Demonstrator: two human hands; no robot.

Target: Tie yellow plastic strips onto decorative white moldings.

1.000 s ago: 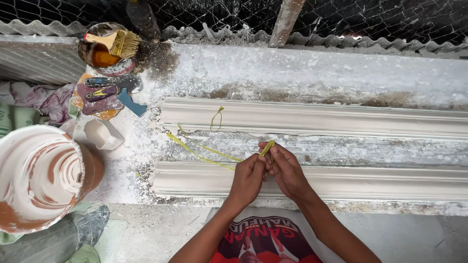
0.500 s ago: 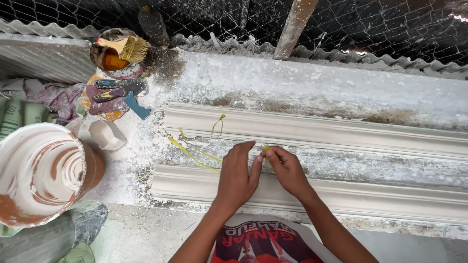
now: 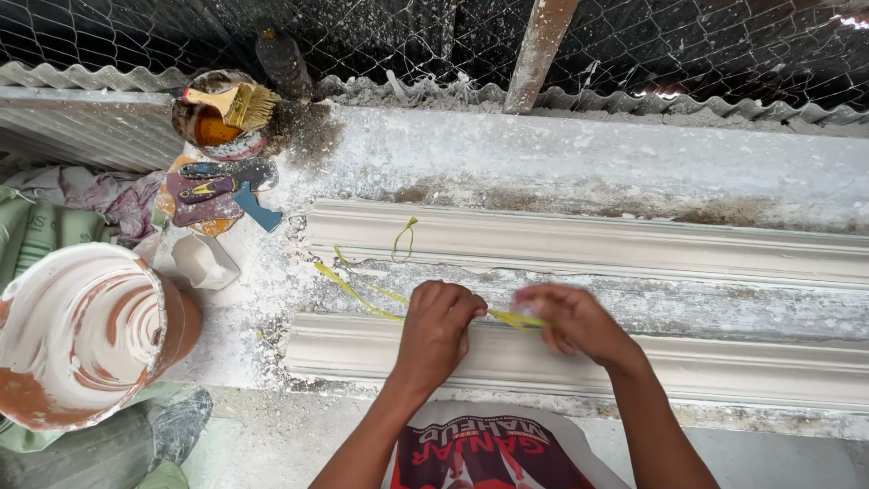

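My left hand and my right hand both pinch a thin yellow string between them, above the nearer white plaster moulding. The string trails left from my left hand across the dusty bench and ends in a small loop lying on the farther plaster moulding. My right hand is blurred. The two mouldings lie parallel, running left to right.
A plaster-smeared bucket stands at lower left. A tin with a brush, some scrapers and a small white cup sit at upper left. Wire mesh and a wooden post close the far side.
My hands have moved apart along the string, the right one going right. The view has shifted slightly, so the mouldings sit lower in the frame.
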